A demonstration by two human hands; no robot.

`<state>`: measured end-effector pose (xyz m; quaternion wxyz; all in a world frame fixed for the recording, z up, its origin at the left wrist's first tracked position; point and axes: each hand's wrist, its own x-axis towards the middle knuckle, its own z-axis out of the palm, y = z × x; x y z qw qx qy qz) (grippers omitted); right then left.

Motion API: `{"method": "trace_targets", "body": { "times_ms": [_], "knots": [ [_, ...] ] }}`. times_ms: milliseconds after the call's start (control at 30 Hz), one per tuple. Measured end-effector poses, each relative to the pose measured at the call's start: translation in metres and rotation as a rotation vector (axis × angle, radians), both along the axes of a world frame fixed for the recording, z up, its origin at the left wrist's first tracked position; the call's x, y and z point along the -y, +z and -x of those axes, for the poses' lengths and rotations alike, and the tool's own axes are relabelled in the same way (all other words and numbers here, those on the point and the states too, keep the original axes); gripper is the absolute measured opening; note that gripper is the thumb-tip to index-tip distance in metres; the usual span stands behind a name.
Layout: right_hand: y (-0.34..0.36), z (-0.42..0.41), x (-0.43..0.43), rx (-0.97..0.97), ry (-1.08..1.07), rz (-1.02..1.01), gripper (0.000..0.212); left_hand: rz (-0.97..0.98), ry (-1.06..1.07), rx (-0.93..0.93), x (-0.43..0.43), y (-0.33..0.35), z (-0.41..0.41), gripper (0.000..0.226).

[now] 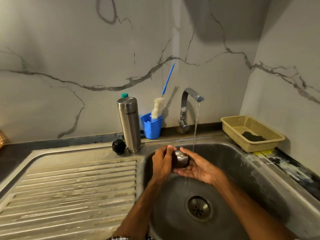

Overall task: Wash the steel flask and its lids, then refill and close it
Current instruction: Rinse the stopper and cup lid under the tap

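Observation:
The steel flask (130,123) stands upside down on the sink's ledge, left of the basin. Its black inner lid (118,146) rests beside it on the left. Over the basin I hold the steel outer lid (181,160) between both hands. My left hand (162,161) wraps it from the left; my right hand (195,166) cups it from below and the right. Water runs from the tap (189,103) in a thin stream just right of the lid, and drips off my right palm.
A blue cup (152,126) holding a blue-handled bottle brush (158,108) stands behind the basin. A beige plastic basket (252,134) with a dark scrubber sits at the right. The ribbed drainboard (69,187) lies left; the drain (199,208) is below my hands.

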<state>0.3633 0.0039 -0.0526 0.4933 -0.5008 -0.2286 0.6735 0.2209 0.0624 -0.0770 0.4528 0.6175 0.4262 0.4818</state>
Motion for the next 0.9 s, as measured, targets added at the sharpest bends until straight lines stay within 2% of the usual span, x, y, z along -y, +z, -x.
{"method": "trace_targets", "body": {
  "times_ms": [67, 200, 267, 367, 467, 500, 600, 667, 733, 833, 900],
  "knots": [
    [0.000, 0.000, 0.000, 0.159, -0.013, -0.041, 0.058, -0.005, 0.003, -0.034, -0.004, -0.003, 0.000, 0.022],
    [-0.005, 0.002, 0.001, 0.644, -0.025, -0.105, 0.049, 0.001, 0.038, -0.074, -0.007, -0.006, 0.001, 0.017],
    [-0.008, 0.003, 0.000, 0.771, -0.027, -0.105, 0.051, 0.019, 0.045, -0.117, -0.010, -0.008, 0.002, 0.011],
    [-0.005, -0.003, 0.000, 0.781, -0.107, -0.123, 0.046, 0.036, 0.044, -0.157, -0.011, -0.008, 0.001, 0.009],
    [-0.003, -0.013, 0.002, 0.583, -0.273, -0.139, 0.042, 0.064, 0.017, -0.148, -0.008, -0.008, -0.001, 0.008],
    [-0.005, -0.016, 0.002, 0.588, -0.286, -0.135, 0.044, 0.068, 0.008, -0.149, -0.008, -0.008, -0.001, 0.008],
    [-0.009, -0.019, -0.003, 0.938, -0.257, -0.147, 0.055, 0.070, -0.006, -0.165, -0.008, -0.009, -0.002, 0.007],
    [-0.003, -0.015, -0.005, 1.136, -0.324, -0.215, 0.060, 0.064, -0.006, -0.185, -0.010, -0.010, -0.002, 0.007],
    [-0.003, -0.013, -0.005, 1.214, -0.324, -0.252, 0.062, 0.060, -0.007, -0.212, -0.012, -0.012, -0.001, 0.012],
    [-0.008, -0.014, -0.005, 1.251, -0.235, -0.194, 0.066, 0.059, -0.015, -0.243, -0.012, -0.014, -0.001, 0.019],
    [-0.005, -0.015, -0.004, 1.254, -0.283, -0.213, 0.061, 0.062, -0.025, -0.254, -0.013, -0.015, 0.000, 0.021]
  ]
}}
